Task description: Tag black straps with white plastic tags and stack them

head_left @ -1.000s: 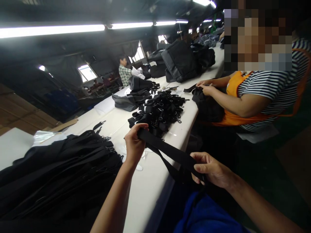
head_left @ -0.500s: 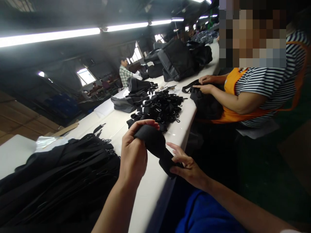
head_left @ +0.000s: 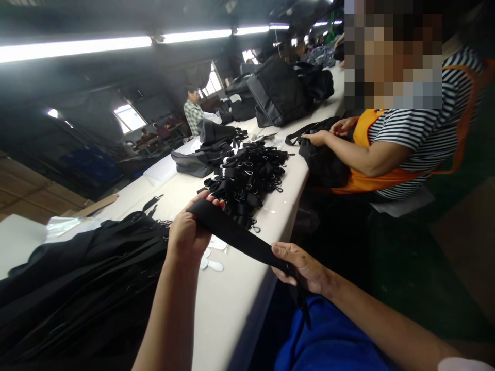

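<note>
A wide black strap stretches between my two hands above the table's edge. My left hand is closed around its upper end. Lower and to the right, my right hand grips the strap between thumb and fingers, and a loose end hangs below it over blue cloth. Behind my left hand lies a heap of black straps with metal hooks. Small white pieces rest on the table just right of my left wrist.
The pale table runs away from me. Black straps with hooks cover its left side. Black bags stand farther back. At right, a person in an orange apron handles a black bag; another person stands beyond.
The strap, looped and bunched before, is now drawn out fairly straight. My left hand has moved left, my right hand slightly right. White pieces have come into view. The person at right has shifted their hands.
</note>
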`<state>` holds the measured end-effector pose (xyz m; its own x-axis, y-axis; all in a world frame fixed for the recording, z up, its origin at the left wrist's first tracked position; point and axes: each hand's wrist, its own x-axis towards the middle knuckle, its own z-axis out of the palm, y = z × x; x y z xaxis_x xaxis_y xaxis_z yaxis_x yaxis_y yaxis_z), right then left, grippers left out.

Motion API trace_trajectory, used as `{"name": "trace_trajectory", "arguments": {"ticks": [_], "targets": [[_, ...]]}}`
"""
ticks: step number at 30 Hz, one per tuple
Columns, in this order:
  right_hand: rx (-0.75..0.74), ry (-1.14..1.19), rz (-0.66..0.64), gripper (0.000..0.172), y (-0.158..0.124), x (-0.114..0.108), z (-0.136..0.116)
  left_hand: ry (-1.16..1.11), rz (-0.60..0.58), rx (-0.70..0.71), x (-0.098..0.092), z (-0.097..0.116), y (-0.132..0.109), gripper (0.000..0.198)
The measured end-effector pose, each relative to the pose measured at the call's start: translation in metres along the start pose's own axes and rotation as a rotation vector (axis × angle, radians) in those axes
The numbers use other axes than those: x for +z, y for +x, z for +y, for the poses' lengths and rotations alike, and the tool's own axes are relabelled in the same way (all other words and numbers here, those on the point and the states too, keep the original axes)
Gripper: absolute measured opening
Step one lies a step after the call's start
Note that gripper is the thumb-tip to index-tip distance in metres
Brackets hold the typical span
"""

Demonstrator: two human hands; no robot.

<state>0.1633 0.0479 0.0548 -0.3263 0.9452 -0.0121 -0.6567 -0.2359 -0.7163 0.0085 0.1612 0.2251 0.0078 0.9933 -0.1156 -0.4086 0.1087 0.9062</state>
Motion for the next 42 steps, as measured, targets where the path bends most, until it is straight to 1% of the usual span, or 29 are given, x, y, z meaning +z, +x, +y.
{"name": "trace_trajectory", "arguments": {"ticks": [2, 4, 6, 8, 10, 12, 13, 15, 17, 18, 21, 23, 24, 26, 27, 29, 30, 31, 32, 33, 34, 35, 36, 37, 39, 42], "targets": [[0.013, 0.092, 0.013, 0.04, 0.001, -0.003, -0.001, -0.042, 0.074, -0.073, -0.008, -0.009, 0.012, 0.028], [0.015, 0.153, -0.022, 0.044, 0.0, -0.008, -0.004, -0.057, 0.132, -0.123, -0.018, -0.015, 0.022, 0.028], [0.025, 0.121, -0.08, 0.058, -0.003, -0.011, -0.009, -0.038, 0.161, -0.139, -0.028, -0.02, 0.03, 0.028], [0.071, -0.001, -0.136, 0.064, -0.007, -0.011, -0.015, 0.002, 0.176, -0.131, -0.039, -0.024, 0.038, 0.029], [0.132, -0.151, -0.127, 0.056, -0.009, -0.01, -0.019, 0.056, 0.191, -0.093, -0.051, -0.028, 0.045, 0.034], [0.162, -0.213, -0.056, 0.041, -0.01, -0.01, -0.021, 0.123, 0.203, -0.033, -0.065, -0.033, 0.051, 0.039], [0.155, -0.188, -0.006, 0.035, -0.01, -0.01, -0.021, 0.158, 0.205, -0.004, -0.072, -0.036, 0.054, 0.04], [0.108, -0.081, 0.07, 0.031, -0.008, -0.013, -0.021, 0.224, 0.194, 0.025, -0.087, -0.043, 0.056, 0.036], [0.041, -0.021, 0.103, 0.032, -0.007, -0.018, -0.023, 0.284, 0.139, 0.003, -0.1, -0.051, 0.054, 0.029], [0.008, -0.026, 0.104, 0.033, -0.007, -0.02, -0.026, 0.315, 0.092, -0.025, -0.106, -0.055, 0.051, 0.027], [-0.09, -0.076, 0.091, 0.034, -0.011, -0.023, -0.04, 0.41, -0.073, -0.142, -0.12, -0.064, 0.032, 0.024], [-0.152, -0.105, 0.078, 0.034, -0.017, -0.021, -0.052, 0.493, -0.192, -0.211, -0.125, -0.065, 0.016, 0.027], [-0.177, -0.116, 0.067, 0.034, -0.02, -0.019, -0.057, 0.553, -0.27, -0.237, -0.126, -0.065, 0.008, 0.031], [-0.199, -0.132, 0.019, 0.034, -0.025, -0.013, -0.066, 0.698, -0.457, -0.257, -0.123, -0.064, -0.006, 0.045], [-0.195, -0.136, -0.017, 0.035, -0.027, -0.009, -0.069, 0.768, -0.547, -0.244, -0.118, -0.065, -0.013, 0.055], [-0.156, -0.151, -0.113, 0.036, -0.027, -0.002, -0.071, 0.847, -0.678, -0.169, -0.101, -0.071, -0.024, 0.077], [-0.133, -0.161, -0.161, 0.036, -0.026, 0.002, -0.071, 0.853, -0.722, -0.113, -0.089, -0.076, -0.03, 0.08], [-0.115, -0.172, -0.2, 0.036, -0.024, 0.005, -0.07, 0.839, -0.764, -0.057, -0.077, -0.083, -0.034, 0.076], [-0.106, -0.185, -0.228, 0.035, -0.021, 0.008, -0.069, 0.811, -0.807, -0.021, -0.064, -0.091, -0.038, 0.057], [-0.105, -0.201, -0.241, 0.034, -0.018, 0.011, -0.068, 0.768, -0.838, -0.008, -0.053, -0.1, -0.04, 0.027], [-0.113, -0.216, -0.243, 0.033, -0.015, 0.012, -0.068, 0.737, -0.848, -0.005, -0.044, -0.109, -0.042, 0.015], [-0.128, -0.232, -0.233, 0.032, -0.013, 0.012, -0.068, 0.711, -0.839, 0.0, -0.037, -0.117, -0.044, 0.029], [-0.142, -0.249, -0.215, 0.031, -0.011, 0.011, -0.068, 0.696, -0.812, 0.01, -0.033, -0.124, -0.044, 0.039], [-0.151, -0.263, -0.191, 0.031, -0.009, 0.009, -0.069, 0.688, -0.762, 0.026, -0.031, -0.128, -0.044, 0.041], [-0.153, -0.286, -0.13, 0.032, -0.007, 0.002, -0.069, 0.673, -0.642, 0.052, -0.032, -0.132, -0.044, 0.036], [-0.146, -0.299, -0.006, 0.028, -0.004, -0.01, -0.065, 0.643, -0.463, 0.089, -0.036, -0.127, -0.042, 0.027]]}}
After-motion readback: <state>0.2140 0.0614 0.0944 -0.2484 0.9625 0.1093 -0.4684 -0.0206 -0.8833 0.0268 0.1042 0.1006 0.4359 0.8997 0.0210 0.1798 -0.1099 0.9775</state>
